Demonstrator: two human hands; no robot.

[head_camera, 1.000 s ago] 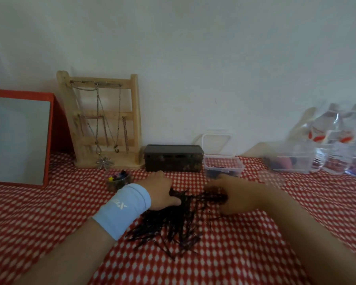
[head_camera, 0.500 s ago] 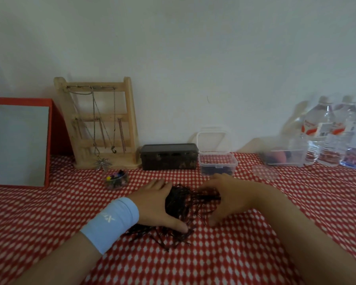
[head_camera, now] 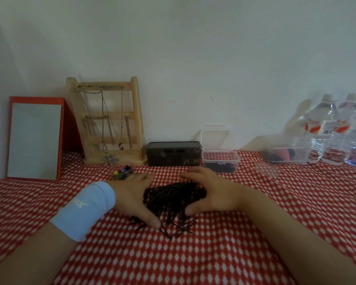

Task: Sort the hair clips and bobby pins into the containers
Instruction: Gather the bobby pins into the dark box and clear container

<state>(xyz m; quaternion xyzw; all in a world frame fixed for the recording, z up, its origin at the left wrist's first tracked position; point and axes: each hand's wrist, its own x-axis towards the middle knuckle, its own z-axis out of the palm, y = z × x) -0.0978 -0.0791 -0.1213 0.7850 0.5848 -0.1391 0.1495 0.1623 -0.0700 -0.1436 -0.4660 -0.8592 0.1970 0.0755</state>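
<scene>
A: Where are the bobby pins (head_camera: 173,199)?

B: In a dark heap on the table (head_camera: 193,262), between the two hands; the left hand (head_camera: 130,194) and the right hand (head_camera: 218,194) cup it from either side; fingers (head_camera: 193,172) fairly straight and wide, pressed against the heap, pinching nothing.

A: What could go wrong?

B: Loose pins fan out on the near side of both thumbs, outside the cup; a lift from here would likely leave those behind; thin pins tangle and slip, so some may drop on the way to the clear container (head_camera: 220,161) just beyond the right fingers, lid up, dark pins inside.

A: Anything else?

B: The small dish of coloured clips (head_camera: 121,174) sits just past the left fingertips; a careless sweep could knock it and mix the two sorts.
</scene>
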